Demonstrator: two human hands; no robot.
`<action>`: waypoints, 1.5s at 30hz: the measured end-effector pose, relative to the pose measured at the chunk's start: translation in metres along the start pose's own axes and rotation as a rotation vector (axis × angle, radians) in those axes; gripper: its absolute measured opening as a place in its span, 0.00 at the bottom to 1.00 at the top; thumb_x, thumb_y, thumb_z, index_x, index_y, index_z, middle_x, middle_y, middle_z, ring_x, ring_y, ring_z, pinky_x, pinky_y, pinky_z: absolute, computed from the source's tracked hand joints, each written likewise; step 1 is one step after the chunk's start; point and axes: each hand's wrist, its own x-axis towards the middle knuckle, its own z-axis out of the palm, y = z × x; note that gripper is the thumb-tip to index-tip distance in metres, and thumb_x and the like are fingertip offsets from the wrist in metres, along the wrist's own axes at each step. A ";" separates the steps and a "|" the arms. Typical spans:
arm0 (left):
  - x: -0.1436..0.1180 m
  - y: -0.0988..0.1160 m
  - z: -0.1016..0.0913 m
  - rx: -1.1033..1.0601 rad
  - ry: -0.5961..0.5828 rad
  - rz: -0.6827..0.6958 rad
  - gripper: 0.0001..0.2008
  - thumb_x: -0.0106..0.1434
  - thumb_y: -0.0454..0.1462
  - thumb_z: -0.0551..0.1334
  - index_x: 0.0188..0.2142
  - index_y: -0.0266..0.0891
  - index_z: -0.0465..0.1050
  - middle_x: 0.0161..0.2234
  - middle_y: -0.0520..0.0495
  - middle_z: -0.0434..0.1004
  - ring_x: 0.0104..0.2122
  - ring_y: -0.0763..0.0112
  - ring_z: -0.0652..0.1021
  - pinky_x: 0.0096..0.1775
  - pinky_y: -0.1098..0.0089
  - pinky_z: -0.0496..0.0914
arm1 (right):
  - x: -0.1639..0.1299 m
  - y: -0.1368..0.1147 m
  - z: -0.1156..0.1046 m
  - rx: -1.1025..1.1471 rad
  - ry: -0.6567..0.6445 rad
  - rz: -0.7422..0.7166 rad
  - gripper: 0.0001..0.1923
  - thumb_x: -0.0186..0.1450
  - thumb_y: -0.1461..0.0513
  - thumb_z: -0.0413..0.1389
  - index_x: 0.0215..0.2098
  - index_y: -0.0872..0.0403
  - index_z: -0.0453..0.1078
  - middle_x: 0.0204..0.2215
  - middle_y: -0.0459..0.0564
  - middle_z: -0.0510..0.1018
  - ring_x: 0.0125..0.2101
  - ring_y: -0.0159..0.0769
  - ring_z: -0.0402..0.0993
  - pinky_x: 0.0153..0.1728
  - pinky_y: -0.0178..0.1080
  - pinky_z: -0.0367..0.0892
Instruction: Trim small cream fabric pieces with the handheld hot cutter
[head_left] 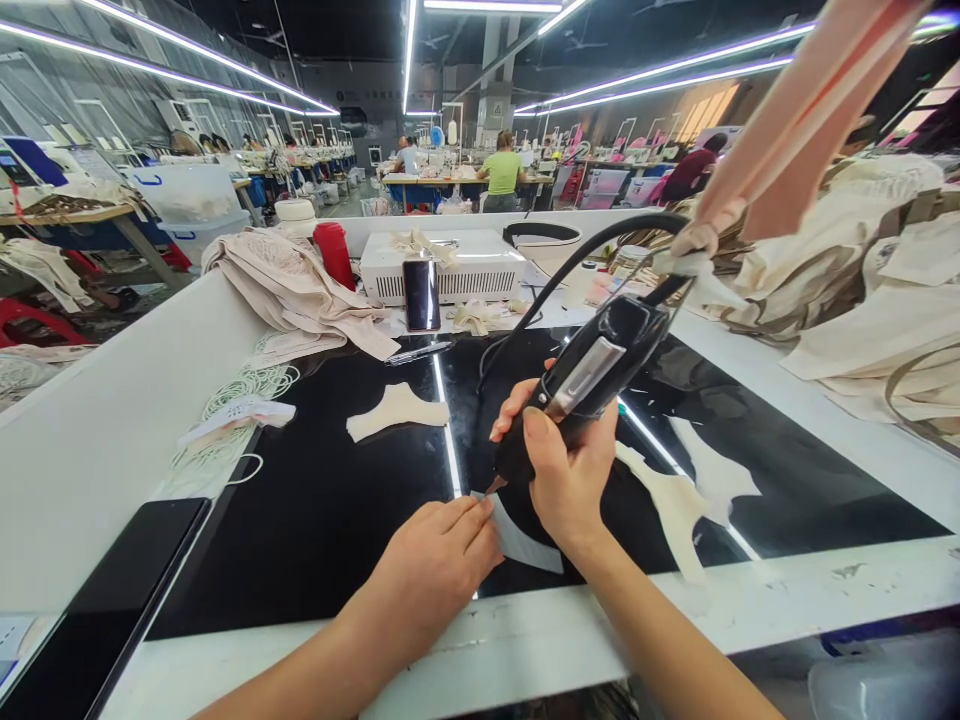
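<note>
In the head view my right hand (566,465) is wrapped round a black corded handheld tool (600,365). The tool tilts down to the left, and its thin pointed metal tip meets the end of a curved grey strip (525,543). My left hand (442,545) has its fingers bunched together, pressing the upper end of that strip onto a glossy black board (300,540). A cream cut fabric piece (397,411) lies further back on the board. To the right of my right hand lie another cream piece (671,500) and a white piece (716,470).
A phone (421,296) leans on a white vented box (450,265). Fabric heaps (292,285) stand on both sides. A pen (420,352), coiled cord (247,390) and a large dark device (105,610) lie left. Pink fabric (795,120) hangs near the tool's cable (570,260).
</note>
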 end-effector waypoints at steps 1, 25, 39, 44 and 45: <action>0.000 0.000 0.000 0.000 -0.002 -0.002 0.12 0.77 0.36 0.53 0.43 0.32 0.73 0.47 0.42 0.82 0.47 0.61 0.82 0.40 0.62 0.77 | 0.000 0.000 0.000 -0.005 -0.002 0.002 0.14 0.65 0.58 0.63 0.43 0.45 0.62 0.30 0.38 0.76 0.24 0.29 0.73 0.27 0.36 0.74; 0.001 -0.002 -0.006 -0.041 -0.089 -0.014 0.13 0.75 0.42 0.56 0.47 0.35 0.72 0.51 0.42 0.79 0.49 0.59 0.80 0.40 0.60 0.77 | 0.005 -0.009 -0.010 -0.036 0.035 -0.001 0.16 0.64 0.56 0.64 0.44 0.46 0.63 0.31 0.39 0.76 0.25 0.30 0.73 0.28 0.38 0.74; -0.001 -0.005 -0.007 -0.019 -0.086 0.027 0.15 0.76 0.44 0.54 0.51 0.38 0.73 0.52 0.39 0.78 0.49 0.56 0.80 0.43 0.58 0.77 | -0.017 -0.045 -0.055 -0.092 0.045 -0.013 0.16 0.66 0.56 0.64 0.49 0.46 0.66 0.33 0.43 0.75 0.27 0.34 0.73 0.26 0.40 0.74; -0.002 -0.005 -0.006 -0.017 -0.071 0.030 0.16 0.76 0.44 0.54 0.51 0.38 0.73 0.52 0.39 0.78 0.48 0.56 0.80 0.44 0.58 0.76 | -0.020 -0.042 -0.056 -0.081 0.027 -0.018 0.14 0.65 0.57 0.64 0.45 0.46 0.66 0.33 0.42 0.76 0.27 0.33 0.73 0.27 0.39 0.73; -0.002 -0.005 -0.007 -0.019 -0.070 0.029 0.16 0.76 0.44 0.54 0.52 0.38 0.73 0.52 0.39 0.78 0.48 0.56 0.80 0.44 0.57 0.76 | -0.020 -0.042 -0.055 -0.079 0.027 -0.017 0.14 0.65 0.57 0.64 0.46 0.46 0.66 0.33 0.42 0.76 0.27 0.33 0.73 0.26 0.39 0.73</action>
